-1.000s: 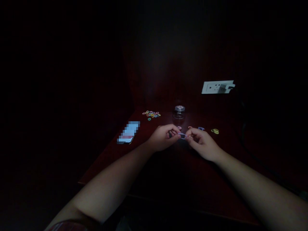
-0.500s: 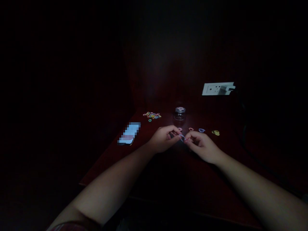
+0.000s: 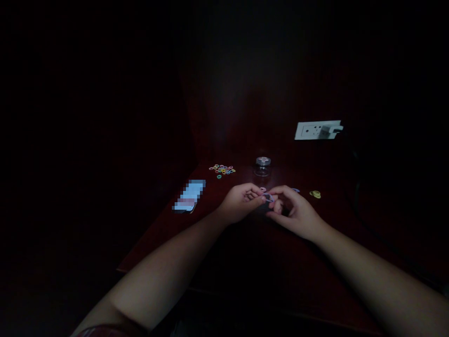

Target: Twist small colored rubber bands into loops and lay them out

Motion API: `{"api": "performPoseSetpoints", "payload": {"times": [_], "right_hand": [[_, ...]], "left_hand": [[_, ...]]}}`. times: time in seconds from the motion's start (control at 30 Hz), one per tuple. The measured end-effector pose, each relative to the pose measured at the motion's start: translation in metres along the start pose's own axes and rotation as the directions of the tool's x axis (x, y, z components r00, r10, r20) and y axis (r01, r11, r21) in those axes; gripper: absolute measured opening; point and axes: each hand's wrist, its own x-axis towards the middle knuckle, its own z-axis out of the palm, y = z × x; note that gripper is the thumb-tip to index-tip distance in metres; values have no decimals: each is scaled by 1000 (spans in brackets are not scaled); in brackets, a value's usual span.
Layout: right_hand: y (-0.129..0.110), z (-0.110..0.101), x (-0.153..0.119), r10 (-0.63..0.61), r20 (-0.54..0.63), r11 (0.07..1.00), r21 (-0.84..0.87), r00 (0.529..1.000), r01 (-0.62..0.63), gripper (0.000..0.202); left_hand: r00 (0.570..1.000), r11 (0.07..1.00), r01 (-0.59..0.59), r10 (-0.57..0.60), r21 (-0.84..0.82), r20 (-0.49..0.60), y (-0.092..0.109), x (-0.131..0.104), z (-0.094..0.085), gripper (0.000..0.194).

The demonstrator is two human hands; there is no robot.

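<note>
Over the dark red table, my left hand (image 3: 242, 202) pinches a small purple-blue band (image 3: 268, 197) between thumb and forefinger. My right hand (image 3: 296, 213) is at the band's right side, its thumb and forefinger spread apart and its other fingers curled by the band. Just behind my hands lies a pink band (image 3: 263, 189). A blue band (image 3: 295, 190) is partly hidden behind my right hand, and yellow bands (image 3: 315, 194) lie further right. Several mixed coloured bands (image 3: 223, 169) are scattered at the back left.
A clear jar (image 3: 263, 167) with a lid stands behind my hands. A phone (image 3: 190, 195) with a lit, pixelated screen lies on the left of the table (image 3: 154, 243). On the wall at right is a socket (image 3: 316, 130) with a plug and dark cable.
My right thumb and forefinger have parted, and the hand has risen slightly, covering the second pink band behind it. The band between my hands now shows as a wider loop.
</note>
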Motion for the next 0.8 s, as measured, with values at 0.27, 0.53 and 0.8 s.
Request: {"api": "performPoseSetpoints", "payload": {"times": [0.27,0.53,0.8], "right_hand": [[-2,-3,2,-65,-110,990,-135,992,49,29],[-2,-4,3,-91,-95,980,-188,991,72,23],[-12,-7,5,-125,-35,934,-342,992,106,14]], "left_hand": [[997,997,34,-29,-74,74,-6,0,-1,25],[986,997,73,-69,-22,153,-6,-1,-1,26],[980,994,105,-101,-12,173,0,-2,-3,27]]}}
